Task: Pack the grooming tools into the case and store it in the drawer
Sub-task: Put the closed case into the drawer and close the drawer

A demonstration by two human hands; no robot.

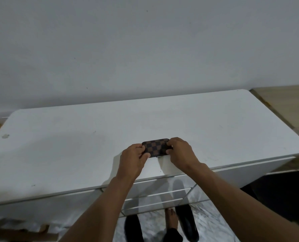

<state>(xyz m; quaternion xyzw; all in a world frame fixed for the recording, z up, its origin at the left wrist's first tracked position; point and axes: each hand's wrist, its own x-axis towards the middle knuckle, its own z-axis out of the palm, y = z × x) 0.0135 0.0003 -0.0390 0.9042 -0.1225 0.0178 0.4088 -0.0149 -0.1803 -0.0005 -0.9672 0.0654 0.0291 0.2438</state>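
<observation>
A small brown-and-black checkered case [156,147] lies closed near the front edge of the white cabinet top [75,145]. My left hand [133,158] pinches its left end with thumb and fingers. My right hand [181,153] pinches its right end the same way. No loose grooming tools are in sight. Below my arms, the white drawers [154,189] show their fronts, stepped outward one under the other.
A plain grey-white wall rises behind the cabinet. Wooden flooring shows at the far right [288,109] and far left. On the marbled floor below lie a dark shoe [187,222] and my bare foot [171,219]. A brown cardboard piece sits at the bottom left [23,233].
</observation>
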